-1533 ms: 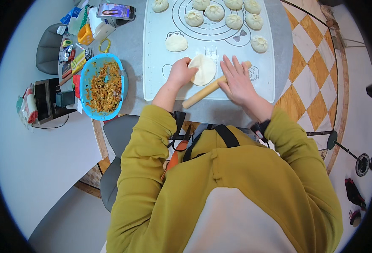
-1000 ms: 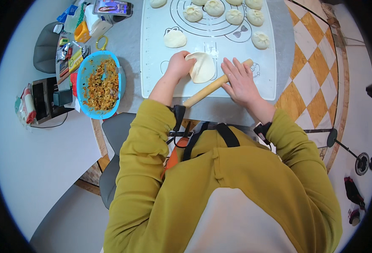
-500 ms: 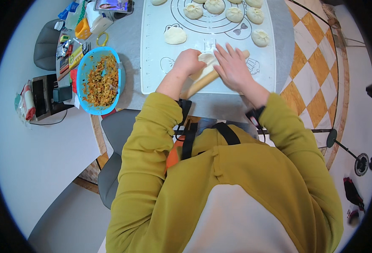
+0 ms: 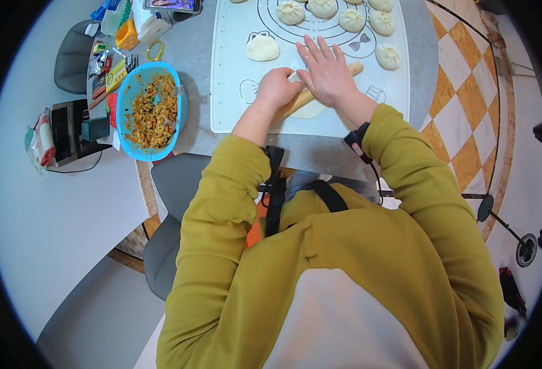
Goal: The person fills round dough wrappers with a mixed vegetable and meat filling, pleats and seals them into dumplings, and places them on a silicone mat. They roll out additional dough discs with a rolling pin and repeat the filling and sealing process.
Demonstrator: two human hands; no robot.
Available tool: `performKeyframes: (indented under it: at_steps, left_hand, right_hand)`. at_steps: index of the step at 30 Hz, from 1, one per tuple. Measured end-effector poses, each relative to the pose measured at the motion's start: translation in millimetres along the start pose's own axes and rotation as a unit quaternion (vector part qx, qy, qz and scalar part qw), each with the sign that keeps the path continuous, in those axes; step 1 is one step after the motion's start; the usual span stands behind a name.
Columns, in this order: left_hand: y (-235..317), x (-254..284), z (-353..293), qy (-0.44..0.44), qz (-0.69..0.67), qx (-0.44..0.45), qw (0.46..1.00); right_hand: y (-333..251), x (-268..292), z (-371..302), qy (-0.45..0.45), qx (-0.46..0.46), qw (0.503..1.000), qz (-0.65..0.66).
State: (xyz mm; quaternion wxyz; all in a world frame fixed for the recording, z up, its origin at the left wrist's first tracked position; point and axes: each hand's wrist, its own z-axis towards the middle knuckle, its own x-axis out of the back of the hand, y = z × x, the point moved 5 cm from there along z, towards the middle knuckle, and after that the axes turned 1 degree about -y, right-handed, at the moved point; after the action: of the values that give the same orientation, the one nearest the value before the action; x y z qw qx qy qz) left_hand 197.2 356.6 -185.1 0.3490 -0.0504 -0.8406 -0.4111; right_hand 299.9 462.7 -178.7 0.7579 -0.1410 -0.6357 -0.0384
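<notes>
A wooden rolling pin (image 4: 298, 104) lies slantwise across a thin round of dough (image 4: 311, 111), which shows on both sides of it. My right hand (image 4: 329, 75) presses on the pin with its palm, fingers stretched out and spread. Curled fingers of my left hand (image 4: 276, 90) pinch the dough's far left edge beside the pin; their tips are partly hidden. Beyond my left hand, a flattened dough piece (image 4: 262, 47) rests on the white printed mat (image 4: 231, 67). Several pleated filled buns (image 4: 351, 20) sit toward the mat's far side, one bun (image 4: 388, 56) nearer on the right.
Left of the mat stands a blue basin (image 4: 121, 117) of chopped filling, with yellow-handled scissors (image 4: 155, 51) behind it. A phone (image 4: 174, 5), an orange cup (image 4: 126, 35) and packets crowd the table's far left. A grey chair (image 4: 179, 190) stands by the near edge.
The rolling pin has moved over the dough toward its far part, so more dough shows on my side. My right hand has gone forward with it; my left still grips the dough.
</notes>
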Motion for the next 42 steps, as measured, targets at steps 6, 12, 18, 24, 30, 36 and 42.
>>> performKeyframes:
  at_steps: [6, 12, 18, 24, 30, 36, 42]
  left_hand:
    - [-8.7, -13.5, -3.2, -0.027, -0.164, 0.069, 0.984]
    - [-16.2, -14.6, -28.4, 0.002, -0.058, -0.001, 0.998]
    - [-1.3, -1.1, 12.1, -0.017, -0.002, 0.0, 1.0]
    - [-7.6, -14.2, 8.8, -0.056, -0.139, 0.047, 0.988]
    - [-18.0, -17.2, -24.9, 0.053, -0.117, 0.015, 0.992]
    - [-1.6, 0.3, 5.8, 0.019, 0.048, -0.024, 0.998]
    - [-6.6, -4.7, 4.3, -0.102, -0.043, 0.019, 0.994]
  right_hand:
    - [7.3, 36.2, -108.5, -0.07, -0.009, 0.997, 0.035]
    - [8.1, 22.4, -76.1, -0.061, -0.014, 0.998, 0.011]
    - [0.5, -0.8, 7.2, 0.003, -0.019, 1.0, -0.02]
    - [9.2, 29.6, -91.8, -0.075, -0.035, 0.995, 0.047]
    - [5.8, 18.7, -81.4, -0.082, -0.049, 0.995, 0.01]
    - [-4.7, -1.1, 11.9, -0.011, -0.045, 0.999, -0.024]
    - [5.8, 20.6, -78.4, -0.059, -0.06, 0.995, 0.045]
